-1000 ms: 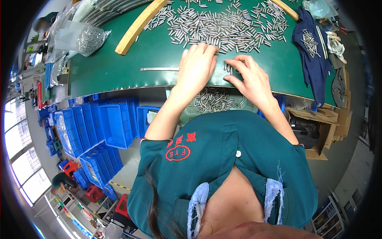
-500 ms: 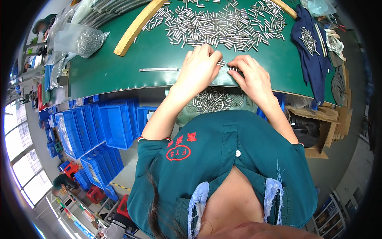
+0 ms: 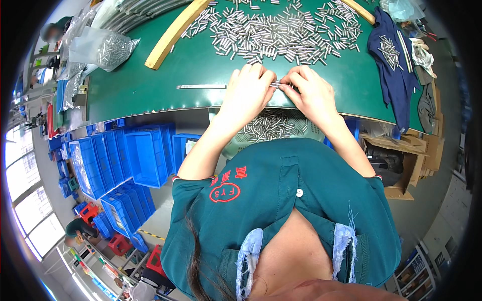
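Landmark: heap of loose metal pins [image 3: 273, 32] on the green tabletop [image 3: 150, 95]. Small group of metal pins [image 3: 275, 84] sits just nearer the wearer than the heap's near edge, between the two hands; exact count cannot be told, part being covered by fingers. Left hand [image 3: 248, 88]: on the near side of the heap, fingers curled and narrow, thumb side at the left end of the group; its underside is hidden. Right hand [image 3: 312, 93]: also on the near side of the heap, thumb and forefinger drawn close together at the right end of the group, so the pins are held between both hands. Flat metal strip [image 3: 202, 87]: nearer the wearer than the heap and to its left, lying flat beside the left hand. Wooden bar [image 3: 175, 37]: left of the heap, slanting. Navy cloth [image 3: 384, 57]: right of the heap, bearing a smaller batch of pins [image 3: 389, 50]. Green perforated basket [image 3: 315, 131]: nearer the wearer than the heap, below the table edge, containing more pins [image 3: 266, 125].
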`<state>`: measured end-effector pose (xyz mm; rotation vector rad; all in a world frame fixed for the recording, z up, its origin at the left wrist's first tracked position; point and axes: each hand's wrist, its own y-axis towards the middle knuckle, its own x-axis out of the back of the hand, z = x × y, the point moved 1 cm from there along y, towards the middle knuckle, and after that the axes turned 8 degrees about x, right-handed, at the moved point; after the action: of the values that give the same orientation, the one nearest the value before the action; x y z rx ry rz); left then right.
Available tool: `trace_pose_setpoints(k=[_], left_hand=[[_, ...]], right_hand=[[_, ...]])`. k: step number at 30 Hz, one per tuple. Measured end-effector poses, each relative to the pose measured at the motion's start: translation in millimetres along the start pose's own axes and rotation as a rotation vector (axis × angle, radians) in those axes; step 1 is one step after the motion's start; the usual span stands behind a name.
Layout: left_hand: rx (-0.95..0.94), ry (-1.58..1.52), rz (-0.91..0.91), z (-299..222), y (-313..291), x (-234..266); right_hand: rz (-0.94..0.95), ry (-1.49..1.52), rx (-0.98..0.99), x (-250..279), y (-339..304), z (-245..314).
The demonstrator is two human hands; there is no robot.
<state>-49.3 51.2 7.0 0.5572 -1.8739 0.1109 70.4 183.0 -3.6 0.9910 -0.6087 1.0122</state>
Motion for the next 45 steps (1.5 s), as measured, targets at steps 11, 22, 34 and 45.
trace_pose_setpoints(k=[11,22,34,45], left_hand=[[0.120,0.208,-0.061,-1.4,-4.2,0.3],[0.144,0.075,-0.011,-9.2,-13.6,4.1],[0.151,0.000,0.013,-6.9,-14.9,6.0],[0.129,-0.013,0.010,-10.6,-21.8,8.3]], right_hand=[[0.012,-0.001,-0.055,3.1,-1.9,0.0],[0.056,0.147,0.052,5.5,1.3,1.0],[0.131,0.168,-0.097,15.5,0.2,6.5],[0.161,0.019,-0.127,31.8,-15.8,-0.7]])
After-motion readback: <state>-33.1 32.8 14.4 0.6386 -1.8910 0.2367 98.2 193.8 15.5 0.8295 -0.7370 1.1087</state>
